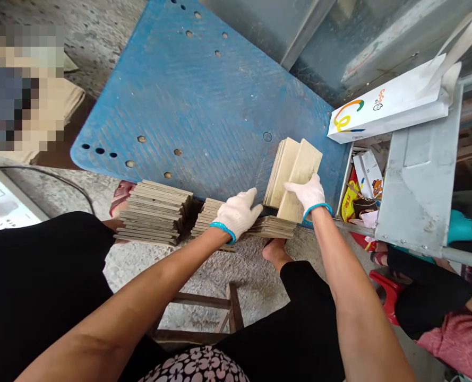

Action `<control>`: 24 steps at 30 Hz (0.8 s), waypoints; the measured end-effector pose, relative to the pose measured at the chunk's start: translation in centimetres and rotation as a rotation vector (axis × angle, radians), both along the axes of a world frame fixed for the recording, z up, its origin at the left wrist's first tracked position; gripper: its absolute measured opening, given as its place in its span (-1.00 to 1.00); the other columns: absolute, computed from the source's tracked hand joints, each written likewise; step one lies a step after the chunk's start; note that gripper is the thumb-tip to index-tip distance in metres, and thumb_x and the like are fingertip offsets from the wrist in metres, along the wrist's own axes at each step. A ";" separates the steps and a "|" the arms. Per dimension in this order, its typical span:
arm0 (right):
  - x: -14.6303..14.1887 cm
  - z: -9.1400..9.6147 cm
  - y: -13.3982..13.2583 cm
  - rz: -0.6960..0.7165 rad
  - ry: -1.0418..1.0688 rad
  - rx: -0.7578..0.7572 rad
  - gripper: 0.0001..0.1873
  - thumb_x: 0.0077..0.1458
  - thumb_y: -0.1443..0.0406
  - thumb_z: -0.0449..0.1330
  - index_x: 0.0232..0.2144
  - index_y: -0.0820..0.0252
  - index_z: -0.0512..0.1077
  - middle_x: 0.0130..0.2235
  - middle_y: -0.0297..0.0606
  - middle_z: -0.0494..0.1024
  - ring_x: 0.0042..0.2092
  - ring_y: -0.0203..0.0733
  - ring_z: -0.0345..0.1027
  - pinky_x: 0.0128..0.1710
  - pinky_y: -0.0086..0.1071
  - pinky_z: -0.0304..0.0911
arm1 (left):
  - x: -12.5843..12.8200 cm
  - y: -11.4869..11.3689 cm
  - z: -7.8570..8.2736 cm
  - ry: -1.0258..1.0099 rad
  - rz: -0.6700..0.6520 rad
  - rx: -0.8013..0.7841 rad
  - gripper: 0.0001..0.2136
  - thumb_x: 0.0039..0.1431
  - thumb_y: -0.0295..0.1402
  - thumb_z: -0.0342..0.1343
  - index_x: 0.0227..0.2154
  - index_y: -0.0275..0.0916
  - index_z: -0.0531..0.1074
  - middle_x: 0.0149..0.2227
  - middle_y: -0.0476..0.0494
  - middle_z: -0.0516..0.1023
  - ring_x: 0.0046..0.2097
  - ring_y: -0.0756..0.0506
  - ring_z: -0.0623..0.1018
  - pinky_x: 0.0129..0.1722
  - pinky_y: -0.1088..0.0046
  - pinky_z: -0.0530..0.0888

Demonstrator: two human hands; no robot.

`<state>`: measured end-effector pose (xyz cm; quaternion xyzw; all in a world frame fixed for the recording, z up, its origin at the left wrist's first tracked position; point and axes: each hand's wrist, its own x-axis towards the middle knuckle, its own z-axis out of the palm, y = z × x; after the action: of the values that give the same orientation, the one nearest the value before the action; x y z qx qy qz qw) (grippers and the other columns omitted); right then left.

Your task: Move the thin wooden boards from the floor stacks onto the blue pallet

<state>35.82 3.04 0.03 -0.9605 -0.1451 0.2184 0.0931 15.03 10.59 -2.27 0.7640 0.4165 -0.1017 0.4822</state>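
Observation:
Both my hands wear white knit gloves with blue cuffs. My right hand grips a bundle of thin wooden slats standing on end, tilted, at the near edge of a blue metal plate. My left hand rests with fingers curled on a low stack of flat wooden slats lying just below that bundle. Another taller stack of slats lies to the left at the plate's edge.
A white paper bag lies on a grey metal housing at right, with clutter beside it. A wooden stool frame stands on the concrete floor between my legs. Another person sits at the lower right.

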 end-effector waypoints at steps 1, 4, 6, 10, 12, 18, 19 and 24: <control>0.1 -0.2 0.8 -0.023 0.003 -0.017 0.13 -0.44 0.01 0.43 0.16 0.32 0.13 0.07 0.12 0.37 0.07 0.19 0.30 0.02 -0.04 0.27 | -0.4 0.0 -0.6 0.010 -0.094 0.111 -0.51 0.17 -0.16 0.02 0.15 -0.18 0.31 0.04 -0.25 0.46 0.07 -0.29 0.41 0.05 0.19 0.34; -0.3 -0.9 2.6 -0.052 0.003 -0.049 0.17 -0.50 0.05 0.46 0.16 0.36 0.14 0.08 0.18 0.34 0.09 0.23 0.27 0.03 -0.03 0.27 | -1.3 -0.1 -2.5 -0.015 -0.272 0.364 -0.54 0.19 -0.23 0.00 0.11 -0.32 0.32 -0.03 -0.32 0.47 0.05 -0.29 0.38 0.12 0.19 0.25; -0.7 -1.3 3.3 -0.059 -0.007 -0.060 0.19 -0.51 0.06 0.46 0.17 0.35 0.12 0.10 0.18 0.32 0.10 0.24 0.25 0.04 -0.03 0.27 | -1.8 -0.3 -3.7 -0.056 -0.323 0.448 -0.55 0.19 -0.24 0.00 0.10 -0.36 0.32 -0.03 -0.31 0.47 0.05 -0.29 0.36 0.17 0.17 0.17; -0.9 -2.0 3.8 -0.071 -0.035 -0.121 0.22 -0.52 0.05 0.46 0.19 0.35 0.09 0.10 0.18 0.30 0.10 0.22 0.25 0.03 -0.03 0.30 | -2.5 -0.7 -4.8 -0.155 -0.354 0.548 -0.58 0.20 -0.26 0.00 0.07 -0.35 0.34 -0.06 -0.28 0.47 0.02 -0.28 0.35 0.19 0.13 0.11; -0.7 -2.2 3.8 -0.073 -0.038 -0.142 0.22 -0.52 0.04 0.45 0.19 0.36 0.09 0.10 0.19 0.29 0.09 0.22 0.26 0.02 -0.02 0.30 | -2.6 -0.8 -4.9 -0.176 -0.373 0.574 -0.64 0.20 -0.29 -0.02 0.02 -0.34 0.37 -0.11 -0.26 0.48 -0.03 -0.26 0.38 0.17 0.12 0.11; -0.3 -2.6 3.9 -0.070 -0.072 -0.082 0.13 -0.54 0.08 0.45 0.12 0.30 0.16 0.06 0.14 0.32 0.08 0.22 0.26 -0.01 -0.01 0.32 | -2.5 -0.7 -4.6 -0.190 -0.448 0.607 -0.80 0.22 -0.31 -0.05 -0.25 -0.27 0.43 -0.31 -0.21 0.49 -0.18 -0.22 0.41 0.09 0.11 0.16; -0.3 -2.6 3.9 -0.059 -0.081 -0.056 0.11 -0.53 0.10 0.45 0.11 0.28 0.17 0.06 0.12 0.33 0.09 0.21 0.25 -0.01 -0.01 0.32 | -2.5 -0.6 -4.6 -0.189 -0.452 0.610 -0.80 0.22 -0.31 -0.06 -0.27 -0.26 0.43 -0.32 -0.21 0.49 -0.19 -0.22 0.41 0.08 0.11 0.17; -0.5 -3.2 3.9 -0.037 -0.101 -0.033 0.06 -0.50 0.15 0.44 0.11 0.27 0.17 0.08 0.13 0.31 0.14 0.24 0.18 0.00 -0.01 0.30 | -2.4 -0.8 -4.9 -0.186 -0.458 0.624 -0.80 0.22 -0.30 -0.06 -0.29 -0.25 0.42 -0.35 -0.22 0.48 -0.22 -0.21 0.42 0.04 0.11 0.17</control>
<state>35.33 6.94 -3.18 -0.9742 -0.1284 0.1702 0.0738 12.64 9.80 -7.21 0.9528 0.2010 -0.0055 0.2274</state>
